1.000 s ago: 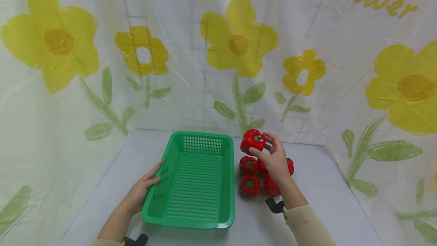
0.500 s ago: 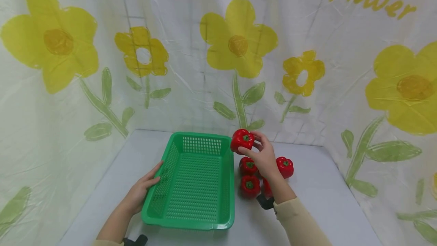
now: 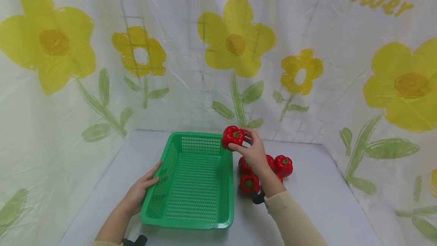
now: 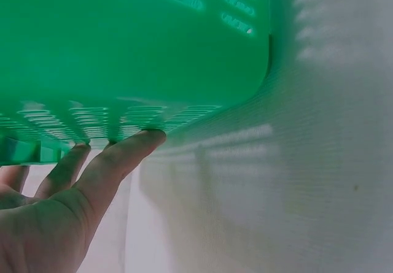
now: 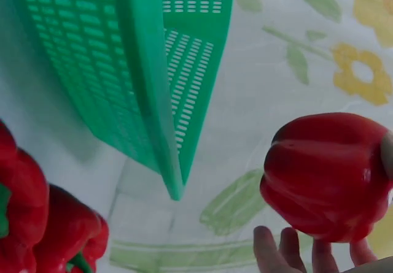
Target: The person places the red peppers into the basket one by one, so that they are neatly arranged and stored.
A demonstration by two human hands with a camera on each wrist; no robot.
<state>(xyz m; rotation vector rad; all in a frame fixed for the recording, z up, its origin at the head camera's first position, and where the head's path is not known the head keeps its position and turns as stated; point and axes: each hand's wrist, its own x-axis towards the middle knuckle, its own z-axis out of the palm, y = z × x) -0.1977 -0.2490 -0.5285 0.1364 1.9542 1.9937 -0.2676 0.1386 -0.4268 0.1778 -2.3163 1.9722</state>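
Observation:
A red bell pepper (image 3: 232,137) is held up by my right hand (image 3: 252,152), thumb on its near side and fingers on its right. In the head view it overlaps the far right corner of the green plastic basket (image 3: 193,227). The right wrist view shows the held bell pepper (image 5: 328,178) above the rim level, with fingertips (image 5: 267,248) beneath it. My left hand (image 3: 135,194) touches the basket's left side. In the left wrist view its fingers (image 4: 116,165) lie extended against the slotted wall.
Several more red bell peppers (image 3: 283,166) sit grouped on the white table (image 3: 321,196), right of the basket, partly hidden by my right forearm. A curtain (image 3: 191,101) printed with yellow flowers hangs behind and around the table.
My right hand has carried the bell pepper leftward, from above the other peppers to the basket's far right corner. My left hand stays on the basket. The head view has shifted slightly.

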